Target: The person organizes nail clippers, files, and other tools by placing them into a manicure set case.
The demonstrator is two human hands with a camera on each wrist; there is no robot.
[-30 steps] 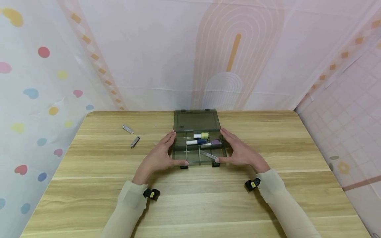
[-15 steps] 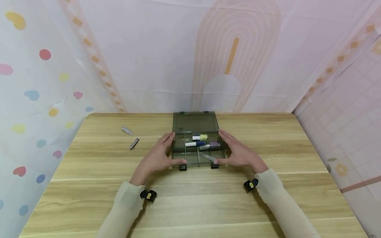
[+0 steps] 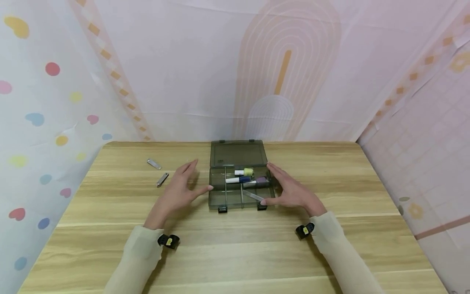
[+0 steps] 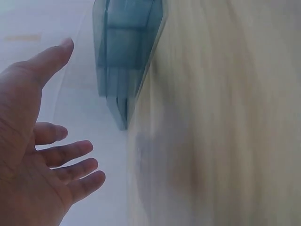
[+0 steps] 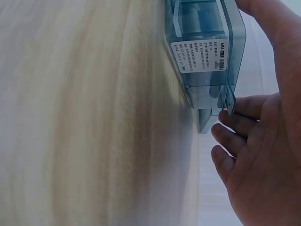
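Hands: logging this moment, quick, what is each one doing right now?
Left hand: open, holds nothing, just left of the box.
Right hand: open, fingers touching the box's side.

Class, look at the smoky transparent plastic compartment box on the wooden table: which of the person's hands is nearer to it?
Right. The right hand touches the smoky transparent plastic compartment box at its right side; the left hand hovers open, apart from its left side.

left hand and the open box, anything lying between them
Nothing: in the head view only bare table separates the left hand from the box.
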